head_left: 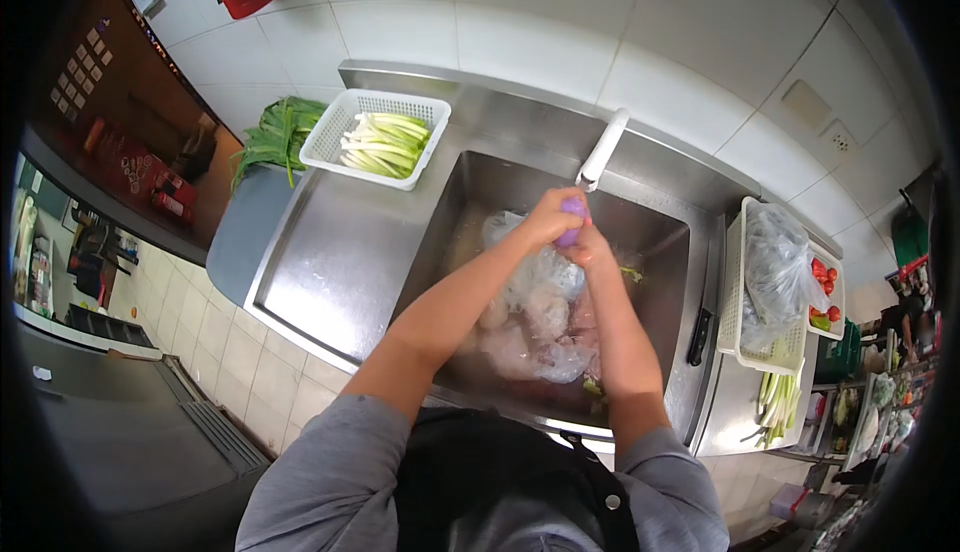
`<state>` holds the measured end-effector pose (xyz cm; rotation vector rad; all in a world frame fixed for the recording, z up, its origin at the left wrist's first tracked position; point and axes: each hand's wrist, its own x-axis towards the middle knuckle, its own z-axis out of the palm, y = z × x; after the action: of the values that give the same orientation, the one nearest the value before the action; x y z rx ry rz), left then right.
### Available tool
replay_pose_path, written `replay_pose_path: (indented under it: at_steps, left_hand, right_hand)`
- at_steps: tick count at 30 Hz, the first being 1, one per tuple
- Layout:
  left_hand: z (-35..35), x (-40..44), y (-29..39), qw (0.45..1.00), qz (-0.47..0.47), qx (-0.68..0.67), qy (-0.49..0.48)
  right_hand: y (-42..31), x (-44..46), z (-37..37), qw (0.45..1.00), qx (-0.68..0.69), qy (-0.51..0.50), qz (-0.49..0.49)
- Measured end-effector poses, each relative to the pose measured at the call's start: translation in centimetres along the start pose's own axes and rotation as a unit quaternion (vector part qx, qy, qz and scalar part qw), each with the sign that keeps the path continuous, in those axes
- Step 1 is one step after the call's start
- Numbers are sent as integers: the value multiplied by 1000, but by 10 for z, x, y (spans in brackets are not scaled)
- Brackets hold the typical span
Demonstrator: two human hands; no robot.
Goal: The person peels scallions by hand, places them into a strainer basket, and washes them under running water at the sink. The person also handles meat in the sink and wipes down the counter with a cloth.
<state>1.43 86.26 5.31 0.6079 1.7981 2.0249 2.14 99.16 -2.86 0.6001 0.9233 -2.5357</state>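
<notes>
Both my hands are together just below the white faucet point(604, 150), over the steel sink point(675, 282). Closed around a soft-looking purple thing point(573, 206), perhaps a cloth, is my left hand point(550, 216). My right hand point(590, 246) grips the lower part of the same purple thing. Fingers cover much of it, so its exact kind is unclear. Beneath my forearms, clear plastic bags point(535, 277) and pale pink, meat-like pieces point(510, 350) lie in the sink.
Left of the sink stands a white basket point(433, 157) of trimmed scallions point(385, 144), beside leafy greens point(285, 137). On the right are a black-handled knife point(702, 337), a white crate point(735, 297) with a plastic bag point(778, 262), red peppers or tomatoes point(825, 277) and green stalks point(778, 407).
</notes>
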Motion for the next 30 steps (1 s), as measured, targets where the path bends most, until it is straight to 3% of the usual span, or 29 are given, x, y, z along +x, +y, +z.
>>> replay_pose_path:
  at_steps: [1, 4, 5, 6, 8, 9, 10, 12, 13, 14, 16, 19, 20, 21, 22, 23, 24, 25, 26, 28, 30]
  left_hand:
    - [0, 1, -2, 1000, -4, -4, 3]
    - [4, 7, -11, 997, -11, -59, 42]
    - [6, 11, -15, 990, 29, 8, 136]
    - [8, 15, -21, 968, 69, 75, 228]
    - [8, 22, -35, 966, 37, 51, 251]
    - [8, 25, -40, 962, 5, 30, 271]
    - [11, 26, -38, 963, 2, 30, 269]
    - [17, 28, -37, 935, -52, 114, 331]
    - [20, 30, -38, 936, -55, 116, 329]
    - [21, 31, -39, 924, -76, 98, 362]
    - [23, 33, -43, 911, -99, 83, 392]
    - [24, 40, -65, 869, -85, 112, 475]
    - [17, 45, -96, 859, -76, 130, 490]
    - [3, 47, -126, 896, -45, -22, 442]
    - [-5, 41, -128, 899, -64, 0, 434]
    - [3, 29, -101, 893, -85, -134, 421]
    - [5, 21, -89, 881, -114, -168, 428]
    - [1, 14, -90, 875, -122, -227, 409]
    - [-7, 9, -101, 879, -129, -270, 373]
    - [-19, -1, -117, 881, -133, -309, 332]
    - [-26, -16, -122, 857, -180, -369, 312]
  right_hand:
    - [-6, 0, -8, 999, -15, -38, 33]
    - [-28, 1, -4, 990, -103, -15, 98]
    - [-33, -3, 1, 977, -196, 59, 56]
    - [-41, 1, 1, 977, -198, 60, 56]
    - [-60, 17, -2, 911, -382, 146, -41]
    - [-61, 33, -7, 915, -356, 160, -98]
    - [-66, 45, -7, 916, -355, 162, -97]
    - [-74, 68, -9, 852, -476, 172, -135]
    - [-74, 77, -11, 854, -473, 173, -133]
    - [-73, 86, -12, 746, -605, 215, -178]
    - [-62, 99, -19, 615, -716, 251, -216]
    - [-52, 99, -17, 606, -659, 295, -335]
    - [-45, 90, -5, 629, -634, 324, -313]
    - [-44, 82, 1, 651, -604, 358, -289]
    - [-51, 89, -6, 676, -617, 319, -247]
    - [-49, 93, -13, 689, -582, 328, -283]
    - [-44, 106, -26, 702, -539, 306, -350]
    - [-50, 85, -18, 871, -384, 195, -238]
    - [-45, 78, -14, 909, -288, 170, -250]
    - [-41, 95, -29, 974, -121, 77, -176]
    - [-41, 91, -22, 979, -98, 65, -165]
